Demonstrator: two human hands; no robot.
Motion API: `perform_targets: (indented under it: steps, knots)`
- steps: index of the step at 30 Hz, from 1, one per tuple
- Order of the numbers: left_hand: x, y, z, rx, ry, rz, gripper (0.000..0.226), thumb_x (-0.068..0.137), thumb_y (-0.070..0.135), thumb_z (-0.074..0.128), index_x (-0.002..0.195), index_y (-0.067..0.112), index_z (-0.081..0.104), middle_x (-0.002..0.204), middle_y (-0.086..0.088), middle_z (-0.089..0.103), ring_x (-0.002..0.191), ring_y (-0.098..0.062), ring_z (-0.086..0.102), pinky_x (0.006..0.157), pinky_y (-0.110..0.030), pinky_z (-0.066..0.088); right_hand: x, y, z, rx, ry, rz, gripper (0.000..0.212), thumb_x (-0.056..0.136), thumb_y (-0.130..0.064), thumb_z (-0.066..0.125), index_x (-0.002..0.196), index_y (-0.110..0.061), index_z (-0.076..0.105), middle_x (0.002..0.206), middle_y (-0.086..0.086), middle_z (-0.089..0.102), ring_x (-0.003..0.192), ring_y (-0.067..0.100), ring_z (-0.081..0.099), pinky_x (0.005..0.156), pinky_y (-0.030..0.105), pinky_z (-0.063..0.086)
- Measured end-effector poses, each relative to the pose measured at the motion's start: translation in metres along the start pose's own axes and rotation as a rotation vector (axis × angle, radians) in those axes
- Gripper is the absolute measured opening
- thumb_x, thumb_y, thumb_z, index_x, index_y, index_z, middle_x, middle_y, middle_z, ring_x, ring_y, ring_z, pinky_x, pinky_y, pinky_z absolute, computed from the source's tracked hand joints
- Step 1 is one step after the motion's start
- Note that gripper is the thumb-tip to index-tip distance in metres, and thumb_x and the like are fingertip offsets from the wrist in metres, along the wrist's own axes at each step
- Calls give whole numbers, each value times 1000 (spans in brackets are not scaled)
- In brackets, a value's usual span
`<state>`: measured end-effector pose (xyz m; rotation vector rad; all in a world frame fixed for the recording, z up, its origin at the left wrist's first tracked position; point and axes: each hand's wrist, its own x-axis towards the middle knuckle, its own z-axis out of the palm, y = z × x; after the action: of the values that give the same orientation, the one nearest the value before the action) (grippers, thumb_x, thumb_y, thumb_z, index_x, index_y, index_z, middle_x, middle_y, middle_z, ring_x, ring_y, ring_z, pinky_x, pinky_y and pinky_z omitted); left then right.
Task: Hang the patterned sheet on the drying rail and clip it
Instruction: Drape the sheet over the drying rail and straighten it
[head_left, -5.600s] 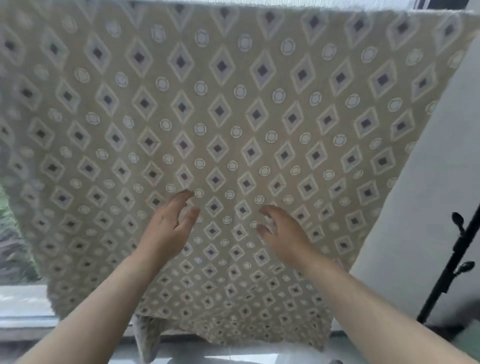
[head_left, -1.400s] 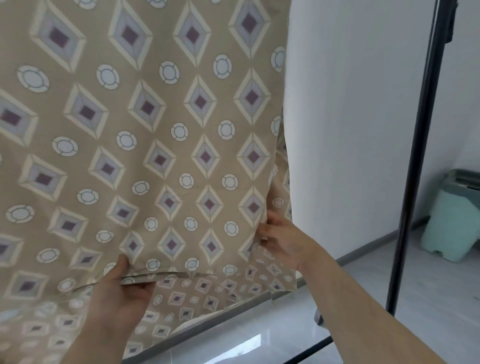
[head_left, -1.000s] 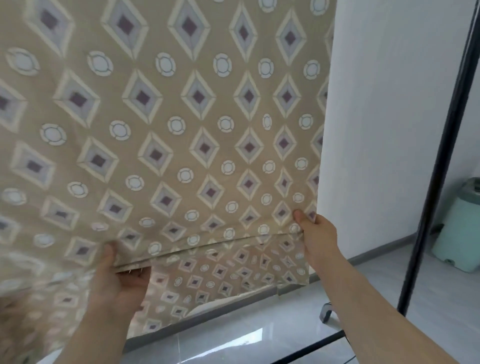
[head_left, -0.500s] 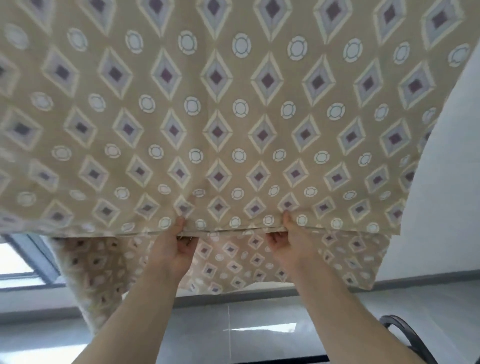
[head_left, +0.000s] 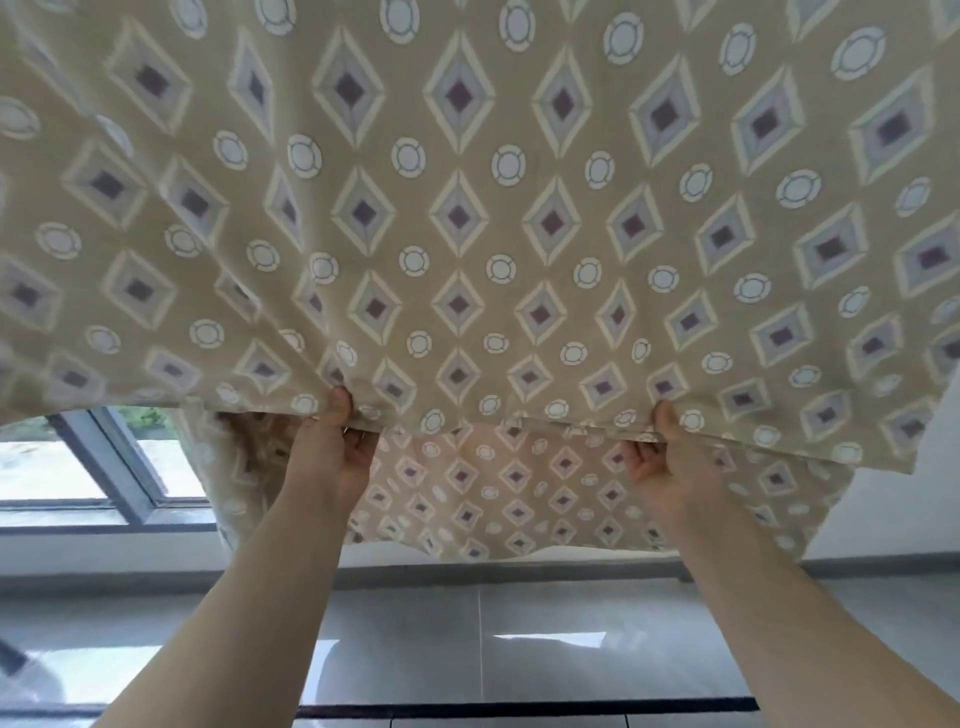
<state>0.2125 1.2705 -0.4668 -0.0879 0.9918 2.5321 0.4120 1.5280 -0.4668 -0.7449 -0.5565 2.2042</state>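
The patterned sheet (head_left: 467, 218), beige with purple diamonds and white rings, hangs in front of me and fills the upper two thirds of the view. Its near layer is lifted toward me by the bottom hem. My left hand (head_left: 332, 447) pinches that hem left of centre, thumb on top. My right hand (head_left: 665, 457) pinches the same hem further right. Behind the hem the far layer of the sheet (head_left: 519, 493) hangs down. The drying rail and any clips are out of view.
A window with a grey frame (head_left: 104, 467) shows at the lower left. A white wall (head_left: 893, 509) stands at the right. Below is a glossy grey tiled floor (head_left: 519, 639), crossed by a dark bar (head_left: 519, 707) near the bottom edge.
Both hands have slid apart along the bottom hem and raised it a little. The view has moved closer to the sheet, and the window shows more at the left.
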Motion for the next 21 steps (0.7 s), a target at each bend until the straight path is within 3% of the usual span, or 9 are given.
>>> perform_targets:
  steps: [5,11,14,16,18,21]
  knots:
    - [12,-4,-12,79,42,-25,16,94,18,60,109,15,65,108,-3,71,87,-14,71,65,-29,60,19,-8,-9,-54,58,-21,8,89,-17,68,96,-13,68,82,0,76,73,11,74,66,28,62]
    - [17,-12,-24,122,70,-39,36,93,16,61,129,12,58,118,-5,69,95,-17,69,75,-33,60,33,-5,-26,-123,81,-56,5,92,-17,66,96,-15,67,80,-3,77,72,8,74,65,27,62]
    - [16,-19,-32,111,67,-51,30,93,15,60,123,13,60,107,-2,71,91,-15,70,69,-30,61,37,0,-33,-136,93,-55,3,91,-17,66,92,-15,68,80,-3,77,71,8,74,61,26,61]
    - [16,-22,-36,113,66,-56,23,93,14,60,116,14,62,102,-1,72,86,-14,71,64,-28,60,39,2,-39,-148,87,-58,4,92,-17,66,89,-15,67,76,-3,77,69,8,74,65,29,62]
    - [17,-25,-39,127,63,-57,18,93,14,61,110,14,62,96,1,74,82,-13,72,64,-27,59,40,4,-43,-155,75,-62,3,93,-17,65,91,-15,67,79,-3,77,73,9,74,70,30,62]
    - [18,-29,-40,146,64,-56,15,93,15,61,108,15,63,93,2,74,84,-12,72,66,-28,59,43,4,-49,-153,78,-71,3,92,-17,65,93,-15,67,82,-2,78,76,10,74,64,27,62]
